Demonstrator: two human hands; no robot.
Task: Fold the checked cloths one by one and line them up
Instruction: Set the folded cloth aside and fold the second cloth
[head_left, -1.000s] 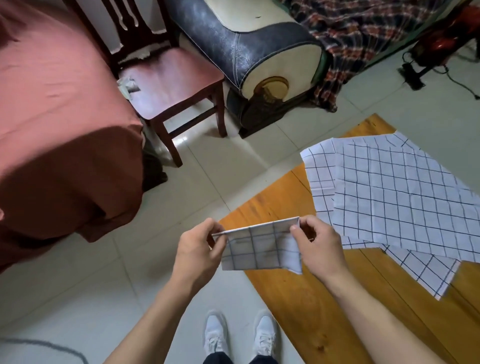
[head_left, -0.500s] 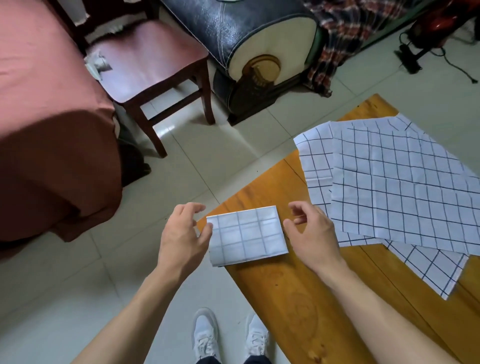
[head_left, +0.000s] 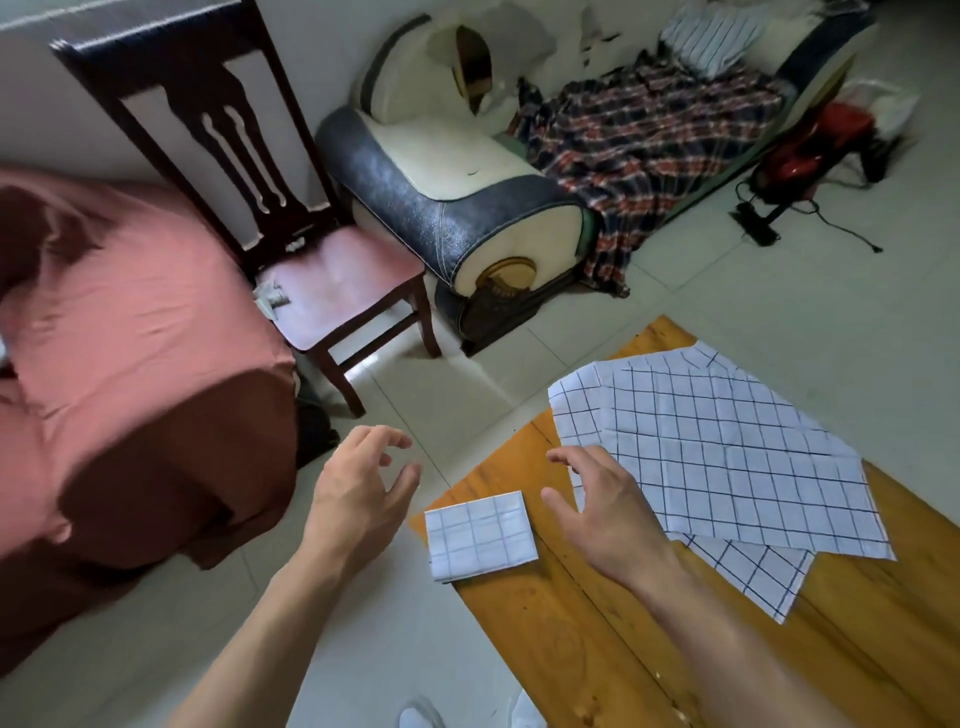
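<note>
Wooden table (head_left: 597, 639), tiled floor (head_left: 779, 312), folded cloth (head_left: 480, 535)

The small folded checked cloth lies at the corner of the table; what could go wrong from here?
1. The small folded checked cloth slightly overhangs the corner of the orange wooden table, and both hands are off it, so a brush from the left hand might knock it to the floor.
2. The right hand hovers over the overlapping unfolded checked cloths; lifting one may drag the other along.
</note>
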